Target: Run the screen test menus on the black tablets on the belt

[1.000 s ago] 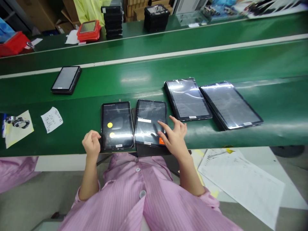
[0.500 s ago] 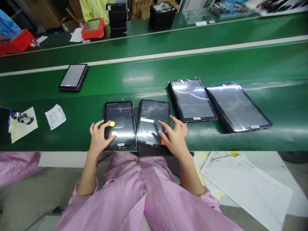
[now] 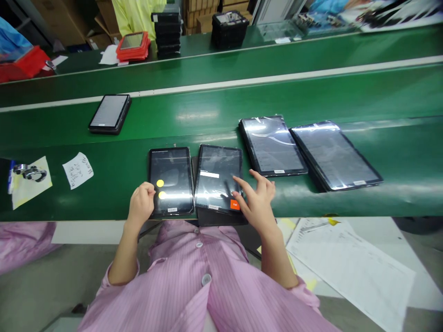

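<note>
Tablets lie side by side at the near edge of a green tabletop, one before each hand of a worker in a pink striped shirt. The right hand comes in from the near right over the right-hand tablet, its fingers spread and pinching nothing, the forefinger above the dark screen and the thumb just above an orange button marked "Fail" in the lower right corner. Most of that screen lies to the left of the fingers, so the right hand is clearly the nearer to the button; whether either fingertip touches the glass cannot be told. The tablet's long axis runs away from the worker's body, its far end leaning slightly right, and a black slab juts out beneath its near edge.

At left, the left hand is loosely curled, fingers drawn together with nothing visible in them, at the left edge of the left-hand tablet. Two yellow dots glow just right of its knuckles; contact there is unclear. That tablet's long axis also points away from the worker, nearly straight.
</note>
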`<action>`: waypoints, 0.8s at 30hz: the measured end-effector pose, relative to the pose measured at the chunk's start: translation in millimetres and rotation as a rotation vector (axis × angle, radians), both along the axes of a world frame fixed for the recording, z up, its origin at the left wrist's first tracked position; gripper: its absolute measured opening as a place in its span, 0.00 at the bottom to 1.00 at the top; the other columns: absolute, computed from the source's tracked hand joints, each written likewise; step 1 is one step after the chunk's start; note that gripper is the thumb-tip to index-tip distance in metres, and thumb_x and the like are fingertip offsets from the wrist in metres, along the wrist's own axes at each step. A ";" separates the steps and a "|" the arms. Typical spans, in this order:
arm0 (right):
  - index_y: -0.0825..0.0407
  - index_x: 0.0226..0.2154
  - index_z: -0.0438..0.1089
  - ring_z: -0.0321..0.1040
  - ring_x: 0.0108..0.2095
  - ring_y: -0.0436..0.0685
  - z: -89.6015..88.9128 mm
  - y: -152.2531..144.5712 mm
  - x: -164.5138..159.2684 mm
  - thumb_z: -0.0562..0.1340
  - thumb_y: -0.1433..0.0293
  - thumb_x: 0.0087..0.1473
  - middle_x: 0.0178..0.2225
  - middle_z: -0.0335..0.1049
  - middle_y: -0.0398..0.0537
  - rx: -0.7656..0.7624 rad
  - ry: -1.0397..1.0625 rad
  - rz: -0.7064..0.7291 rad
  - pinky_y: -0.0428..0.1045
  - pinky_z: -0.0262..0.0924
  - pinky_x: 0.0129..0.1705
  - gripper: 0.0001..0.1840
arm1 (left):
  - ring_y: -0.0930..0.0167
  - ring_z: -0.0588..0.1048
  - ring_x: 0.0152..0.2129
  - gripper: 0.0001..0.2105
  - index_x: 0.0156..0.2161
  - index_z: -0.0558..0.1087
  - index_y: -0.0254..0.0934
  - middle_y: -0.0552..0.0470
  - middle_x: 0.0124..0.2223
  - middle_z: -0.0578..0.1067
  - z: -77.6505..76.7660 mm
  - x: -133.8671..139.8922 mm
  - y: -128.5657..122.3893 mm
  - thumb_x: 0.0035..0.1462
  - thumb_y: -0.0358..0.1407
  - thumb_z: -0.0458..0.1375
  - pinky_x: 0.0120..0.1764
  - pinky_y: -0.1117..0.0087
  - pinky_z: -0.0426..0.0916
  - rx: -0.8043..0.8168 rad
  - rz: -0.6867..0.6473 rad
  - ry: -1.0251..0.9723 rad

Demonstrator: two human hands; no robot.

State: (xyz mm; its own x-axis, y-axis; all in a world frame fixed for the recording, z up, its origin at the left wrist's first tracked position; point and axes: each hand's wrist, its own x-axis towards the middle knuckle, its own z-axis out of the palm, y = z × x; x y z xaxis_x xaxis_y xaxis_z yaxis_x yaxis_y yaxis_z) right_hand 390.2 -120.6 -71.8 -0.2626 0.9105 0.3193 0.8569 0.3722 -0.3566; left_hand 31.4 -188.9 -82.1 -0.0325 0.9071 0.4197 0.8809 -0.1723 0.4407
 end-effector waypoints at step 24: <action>0.39 0.59 0.67 0.47 0.63 0.74 -7.0 12.8 -15.9 0.56 0.57 0.63 0.67 0.46 0.56 -0.047 -0.124 0.073 0.79 0.41 0.61 0.23 | 0.55 0.67 0.56 0.40 0.61 0.69 0.38 0.38 0.60 0.66 10.6 -18.6 -17.6 0.63 0.63 0.31 0.59 0.52 0.59 0.048 0.101 -0.075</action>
State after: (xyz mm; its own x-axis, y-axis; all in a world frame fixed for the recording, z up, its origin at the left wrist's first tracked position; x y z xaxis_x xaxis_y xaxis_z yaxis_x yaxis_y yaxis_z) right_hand 374.3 -107.8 -78.8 -0.3639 0.9005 0.2381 0.8666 0.4211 -0.2679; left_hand 12.8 -206.5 -71.5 -0.1558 0.8766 0.4553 0.8599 -0.1065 0.4993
